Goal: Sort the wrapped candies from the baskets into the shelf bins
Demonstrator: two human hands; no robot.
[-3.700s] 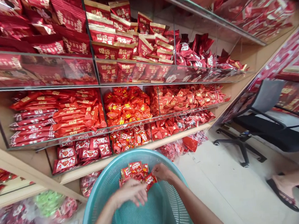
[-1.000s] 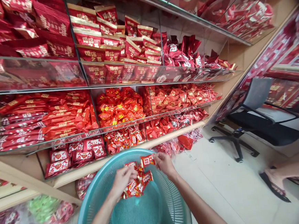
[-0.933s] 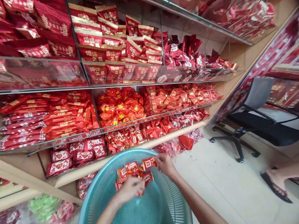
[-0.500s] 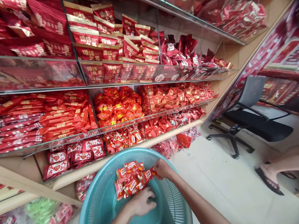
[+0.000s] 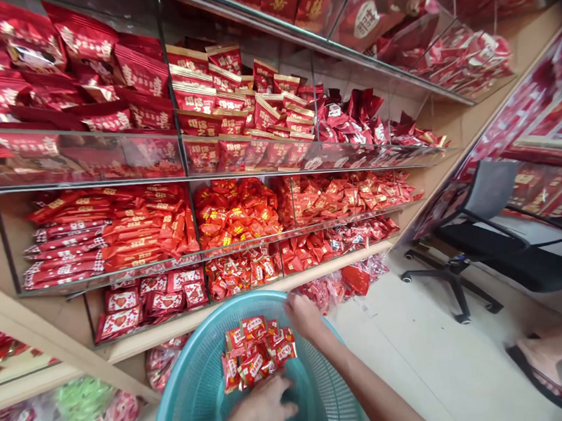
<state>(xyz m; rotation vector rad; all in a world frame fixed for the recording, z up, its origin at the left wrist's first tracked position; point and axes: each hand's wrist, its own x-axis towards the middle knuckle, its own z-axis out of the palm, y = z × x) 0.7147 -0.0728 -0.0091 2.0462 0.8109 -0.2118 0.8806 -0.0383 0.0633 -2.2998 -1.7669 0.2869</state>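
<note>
A teal plastic basket (image 5: pixel 187 373) fills the bottom centre. A heap of small red candy packets (image 5: pixel 256 358) lies against its far inner wall. My left hand (image 5: pixel 269 403) is inside the basket just below the heap, fingers stretched flat towards the lowest packets, holding nothing. My right hand (image 5: pixel 303 316) hovers at the basket's far rim, just right of the heap and near the lowest shelf edge. I see it from the back, and its fingers point away, so I cannot make out whether they hold anything.
Glass-fronted shelves (image 5: pixel 239 168) packed with red packets rise behind the basket. Clear bags of sweets (image 5: pixel 349 280) lie on the floor under them. A black office chair (image 5: pixel 487 233) stands to the right. Another person's sandalled foot (image 5: pixel 536 359) is at the lower right.
My right hand has left the packet it was pinching on the heap and risen to the far rim. My left hand stays below the heap. The view has tilted upwards a little.
</note>
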